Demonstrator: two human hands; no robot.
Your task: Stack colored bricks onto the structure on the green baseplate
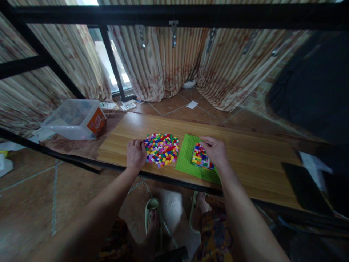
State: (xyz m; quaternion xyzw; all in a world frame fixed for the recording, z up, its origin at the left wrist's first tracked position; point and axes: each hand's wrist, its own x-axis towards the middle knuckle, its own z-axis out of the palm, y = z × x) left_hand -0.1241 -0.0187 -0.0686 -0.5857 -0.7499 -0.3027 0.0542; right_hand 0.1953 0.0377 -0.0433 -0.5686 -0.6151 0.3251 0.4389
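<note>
A pile of small bricks in many colours [162, 148] lies on the wooden table [253, 156]. My left hand [135, 154] rests at the pile's left edge, fingers curled against the bricks; whether it holds one is hidden. To the right lies a green baseplate [187, 160] with a block of stacked coloured bricks [200, 158] on it. My right hand [215, 150] sits on top of that block, fingertips pressed at its upper edge.
A clear plastic tub [73, 118] with an orange label stands at the table's left end. A dark flat object [305, 187] lies at the right edge. Black frame bars [174, 14] cross overhead. Curtains hang behind. My feet in sandals show below the table.
</note>
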